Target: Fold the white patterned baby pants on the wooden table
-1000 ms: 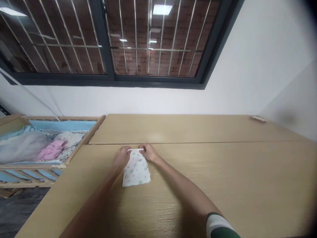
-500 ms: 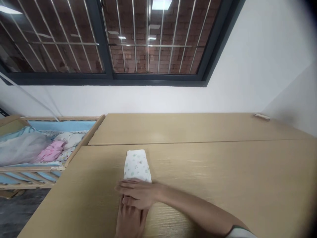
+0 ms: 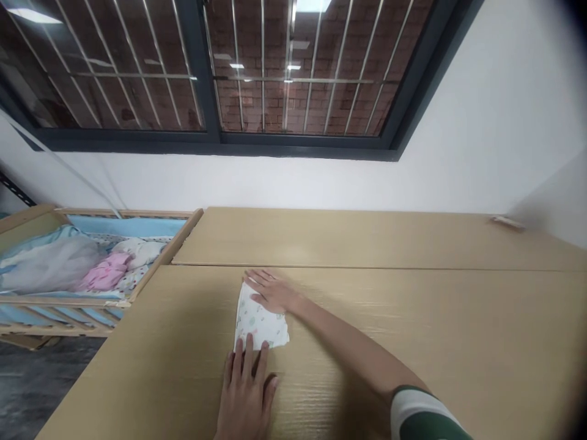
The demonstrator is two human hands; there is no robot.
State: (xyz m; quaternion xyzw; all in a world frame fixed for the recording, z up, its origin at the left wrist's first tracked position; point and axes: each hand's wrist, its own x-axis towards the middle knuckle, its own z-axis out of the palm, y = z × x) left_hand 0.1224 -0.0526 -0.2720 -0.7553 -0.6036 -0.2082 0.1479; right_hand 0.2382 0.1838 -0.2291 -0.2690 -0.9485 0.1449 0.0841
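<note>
**Left hand (image 3: 245, 391) and right hand (image 3: 273, 293) at opposite ends of a patterned cloth (image 3: 261, 327)**

A pale wood-toned tabletop (image 3: 435, 342) spreads under and around both hands, its seam running just past the right hand's fingertips. Beyond the hands, higher up on the white wall, is a dark-framed window (image 3: 211, 85) with metal bars behind the glass. Well to the left of both hands stands a wooden crib (image 3: 59, 301), lined in light blue and holding bedding.

The left hand, nearer the wearer, is palm down and grips nothing, its fingers straight and slightly parted, tips at the cloth's near edge. The right hand lies across the far end, fingers fanned wide, also palm down. Between them the white cloth rests on the tabletop, printed with small motifs. In the crib, left of the hands, lies a crumpled pink cloth (image 3: 107, 272). Far to the right of the right hand sits a small pale strip (image 3: 507, 222).
</note>
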